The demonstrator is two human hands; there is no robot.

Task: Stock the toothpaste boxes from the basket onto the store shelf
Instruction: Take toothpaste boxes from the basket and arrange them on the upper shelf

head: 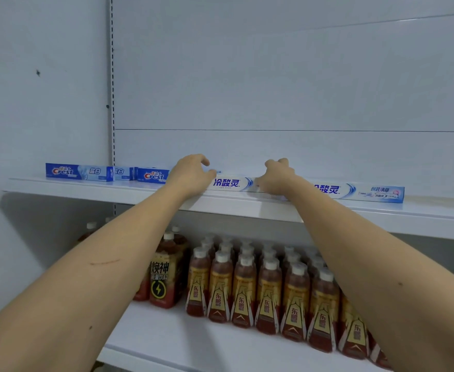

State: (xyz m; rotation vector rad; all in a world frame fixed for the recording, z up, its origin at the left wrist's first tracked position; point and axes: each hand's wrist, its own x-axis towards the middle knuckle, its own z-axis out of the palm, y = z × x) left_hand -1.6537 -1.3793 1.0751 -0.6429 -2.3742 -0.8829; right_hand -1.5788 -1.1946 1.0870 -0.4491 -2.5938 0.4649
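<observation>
A: Where have the toothpaste boxes got to?

B: All that show are on the upper shelf [247, 206]; blue Crest boxes [79, 172] sit towards nine o'clock, near the slotted upright [110, 84], and two long white boxes lie end to end along the front lip; the first white box [230, 183] is near the centre, the second white box [360, 193] runs on towards three o'clock; the basket is out of view.

A: And the hands?

B: The left hand [191, 174] arches over the left end of the first white box, fingers curled and a little apart, thumb tip down by the box's top edge; whether it truly pinches the box or only steadies it I cannot tell; the right hand [277, 175] covers the joint between the two white boxes, fingers bent down behind them; clamped or merely resting, I cannot tell either.

A: Why one hand at each end?

B: My guess is squaring; with an end under each hand the box can be nudged flush to the lip and tight against its neighbour, label outward so a shopper reads it.

A: Below?

B: Rows of drink bottles [269, 291] fill the lower shelf [166, 342] from six to four o'clock.
</observation>
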